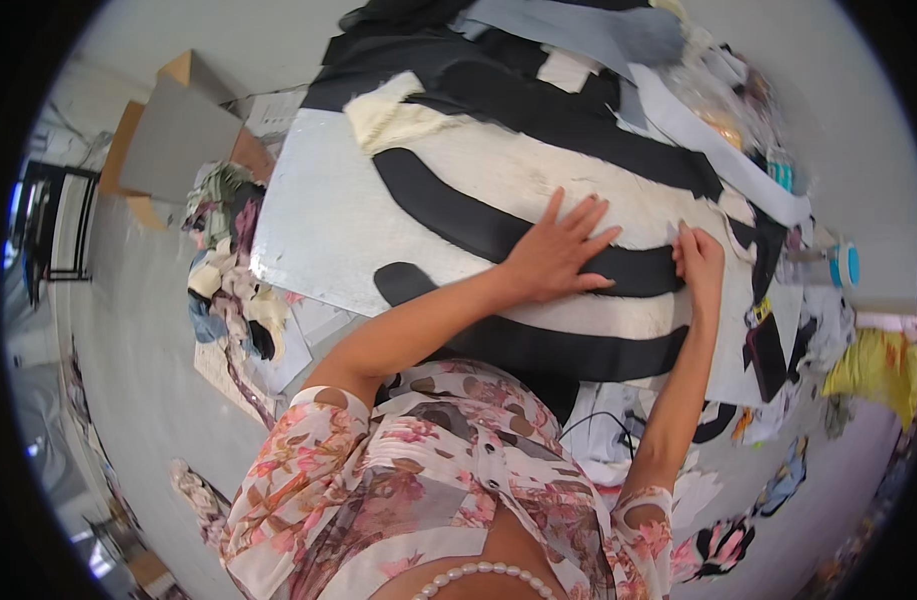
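Note:
A curved black fabric strip lies across a cream cloth on the table. My left hand rests on the strip with fingers spread, the fingertips reaching onto the cloth above it. At the strip's right end is my right hand, its fingers curled together. Whatever those fingers may pinch is hidden. Closer to my body lies a second curved black strip, its left part covered by my left forearm.
Black fabric pieces and grey-blue cloth are heaped at the far side. A dark phone lies at the table's right edge. Cloth scraps and a cardboard box are on the left, a yellow bag on the right.

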`<state>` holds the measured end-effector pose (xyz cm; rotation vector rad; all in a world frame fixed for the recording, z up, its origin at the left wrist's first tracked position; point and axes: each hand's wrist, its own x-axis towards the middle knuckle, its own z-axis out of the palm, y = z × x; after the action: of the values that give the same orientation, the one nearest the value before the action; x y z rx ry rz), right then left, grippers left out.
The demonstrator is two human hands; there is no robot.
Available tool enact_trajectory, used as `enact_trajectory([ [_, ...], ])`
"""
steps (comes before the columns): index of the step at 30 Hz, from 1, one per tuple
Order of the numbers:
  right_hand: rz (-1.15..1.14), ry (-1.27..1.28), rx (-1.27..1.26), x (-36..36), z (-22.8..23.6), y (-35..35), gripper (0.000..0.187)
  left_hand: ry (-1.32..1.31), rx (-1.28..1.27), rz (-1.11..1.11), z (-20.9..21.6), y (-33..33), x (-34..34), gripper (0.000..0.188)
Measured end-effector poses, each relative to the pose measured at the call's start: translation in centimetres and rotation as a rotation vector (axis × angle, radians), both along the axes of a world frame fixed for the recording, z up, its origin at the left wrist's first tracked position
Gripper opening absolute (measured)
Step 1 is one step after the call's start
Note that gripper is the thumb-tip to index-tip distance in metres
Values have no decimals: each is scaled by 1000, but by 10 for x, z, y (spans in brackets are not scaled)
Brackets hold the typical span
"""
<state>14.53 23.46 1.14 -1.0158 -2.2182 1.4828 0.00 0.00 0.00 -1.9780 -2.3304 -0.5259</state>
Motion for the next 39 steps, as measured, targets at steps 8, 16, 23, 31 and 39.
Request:
enact_trajectory([
  [8, 100, 202, 207, -80, 44, -41, 12, -271, 120, 28, 11, -8, -11, 68],
  [16, 349, 216, 641, -266, 50, -122, 18, -556, 659, 421, 35, -70, -55, 12],
  [23, 352, 99, 900, -309, 10, -116, 9, -611, 804, 561, 37, -106, -85, 8],
  [31, 343, 37, 957, -309, 20, -125, 12, -780, 781, 596, 36, -100, -102, 15],
  [39, 327, 69, 794, -311, 18, -117, 12, -960, 806, 640, 30, -100, -114, 18],
])
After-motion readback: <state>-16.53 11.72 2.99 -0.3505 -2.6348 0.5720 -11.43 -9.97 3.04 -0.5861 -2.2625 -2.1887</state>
